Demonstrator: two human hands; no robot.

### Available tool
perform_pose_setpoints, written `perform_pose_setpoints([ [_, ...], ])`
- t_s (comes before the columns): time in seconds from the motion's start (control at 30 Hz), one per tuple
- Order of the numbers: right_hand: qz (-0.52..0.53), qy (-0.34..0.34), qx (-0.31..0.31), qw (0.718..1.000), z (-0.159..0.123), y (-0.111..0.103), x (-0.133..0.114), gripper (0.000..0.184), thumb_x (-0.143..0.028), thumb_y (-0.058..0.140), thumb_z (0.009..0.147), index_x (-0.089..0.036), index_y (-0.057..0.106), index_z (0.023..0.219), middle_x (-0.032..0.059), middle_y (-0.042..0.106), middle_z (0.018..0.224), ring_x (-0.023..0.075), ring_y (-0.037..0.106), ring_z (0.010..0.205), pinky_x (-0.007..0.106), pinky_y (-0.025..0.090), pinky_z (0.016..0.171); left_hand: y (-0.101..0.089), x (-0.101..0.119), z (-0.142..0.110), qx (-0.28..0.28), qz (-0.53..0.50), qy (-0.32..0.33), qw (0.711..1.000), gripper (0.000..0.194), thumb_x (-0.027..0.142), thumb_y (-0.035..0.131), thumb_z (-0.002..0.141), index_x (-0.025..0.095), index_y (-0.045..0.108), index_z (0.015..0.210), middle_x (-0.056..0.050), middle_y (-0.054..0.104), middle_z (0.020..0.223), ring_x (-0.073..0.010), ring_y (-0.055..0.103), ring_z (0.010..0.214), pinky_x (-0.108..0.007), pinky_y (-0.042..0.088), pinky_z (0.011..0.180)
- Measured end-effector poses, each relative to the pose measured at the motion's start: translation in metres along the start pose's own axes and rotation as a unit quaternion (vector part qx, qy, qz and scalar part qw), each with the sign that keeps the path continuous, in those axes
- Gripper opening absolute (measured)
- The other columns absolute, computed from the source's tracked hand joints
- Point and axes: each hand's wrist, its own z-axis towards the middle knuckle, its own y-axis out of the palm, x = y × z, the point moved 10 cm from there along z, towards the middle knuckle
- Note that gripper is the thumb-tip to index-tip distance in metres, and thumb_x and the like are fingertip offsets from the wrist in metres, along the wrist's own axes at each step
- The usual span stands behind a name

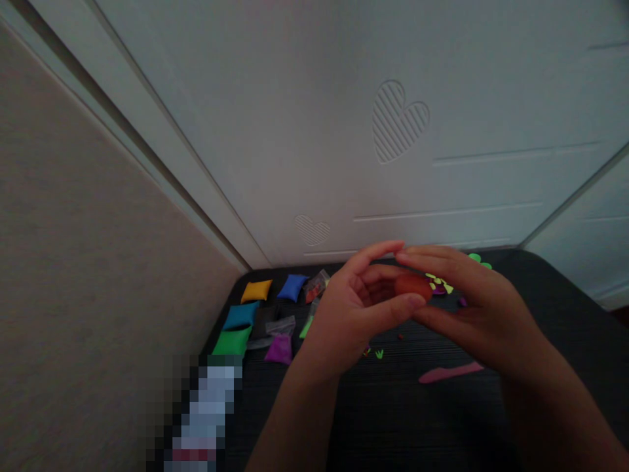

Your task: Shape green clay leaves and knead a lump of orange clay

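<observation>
A smooth orange-red lump of modelling clay (411, 286) is held between my two hands above the dark table. My left hand (361, 305) has its thumb along the lump's lower front side and its fingers curled behind it. From the other side my right hand (466, 295) curves round the lump, thumb below and fingers above, the index fingertips of both hands meeting. Beyond the right hand's fingers, small yellow pieces (441, 284) on something purple show in part. Lower down lies a pink plastic clay knife (449, 373), its right end hidden by my right wrist.
Clay packets lie at the table's left: yellow (256, 290), blue (293, 287), teal (240, 315), green (232, 341) and purple (280, 347). Small green scraps (380, 354) dot the black table (393, 419). Green rounded pieces (476, 259) lie behind my right hand. A white panel (314, 131) stands behind.
</observation>
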Motion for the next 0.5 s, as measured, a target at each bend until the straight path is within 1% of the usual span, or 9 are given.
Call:
perform_pose_setpoints([
  [0.1,0.011,0.015,0.004,1.000,-0.0016,-0.0033,0.0047,0.048,-0.027,0.065,0.073,-0.024,0.050,0.118,0.0056,0.056,0.119,0.0189,0.053,0.108,0.034,0.045,0.092,-0.0035,0.0076,-0.0007,0.013,0.022,0.029,0.999,0.059,0.014,0.070,0.065,0.028,0.048,0.119,-0.002,0.066,0.098,-0.0147,0.063,0.086,-0.025,0.052,0.074],
  [0.27,0.017,0.017,-0.006,1.000,-0.0014,-0.0036,0.0074,0.043,-0.024,0.064,0.074,-0.026,0.053,0.116,0.0029,0.056,0.118,0.0170,0.053,0.108,0.032,0.045,0.091,-0.0016,0.0119,-0.0010,0.007,0.022,0.049,0.999,0.065,0.013,0.069,0.065,0.030,0.045,0.123,-0.003,0.063,0.106,-0.0150,0.061,0.091,-0.026,0.051,0.078],
  [0.4,-0.002,0.013,-0.005,1.000,-0.0002,-0.0029,0.0058,0.038,-0.021,0.061,0.076,-0.026,0.054,0.114,0.0025,0.056,0.116,0.0156,0.053,0.107,0.030,0.046,0.090,-0.0010,0.0094,-0.0001,0.001,0.004,0.039,0.999,0.064,0.012,0.069,0.065,0.029,0.044,0.123,-0.003,0.061,0.108,-0.0150,0.060,0.093,-0.025,0.050,0.080],
  [0.5,-0.009,0.006,0.003,1.000,-0.0002,-0.0045,0.0025,0.038,-0.018,0.061,0.076,-0.026,0.055,0.112,0.0028,0.056,0.117,0.0159,0.053,0.107,0.030,0.046,0.090,-0.0034,0.0049,0.0009,0.006,-0.015,0.016,1.000,0.056,0.015,0.066,0.070,0.026,0.046,0.121,-0.004,0.063,0.103,-0.0141,0.062,0.088,-0.025,0.050,0.077],
])
